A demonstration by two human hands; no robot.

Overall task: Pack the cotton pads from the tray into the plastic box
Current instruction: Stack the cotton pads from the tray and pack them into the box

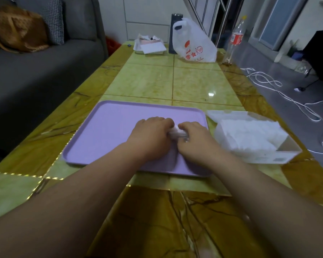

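A lilac tray [108, 127] lies on the table in front of me. Over its right half, my left hand [150, 135] and my right hand [193, 141] press together around a small bunch of white cotton pads [176, 133]; only a sliver of the pads shows between the fingers. Right of the tray stands an open white plastic box [285, 152], its lid [226, 115] folded back, filled with stacked white cotton pads [248, 135].
The yellow-green marble table [194, 81] runs away from me. At its far end are a white plastic bag [192, 43], a dark flask [173, 30], a tray of papers [150, 46] and a clear bottle [235, 40]. A grey sofa [35, 71] stands left; white cords [296, 105] lie on the floor to the right.
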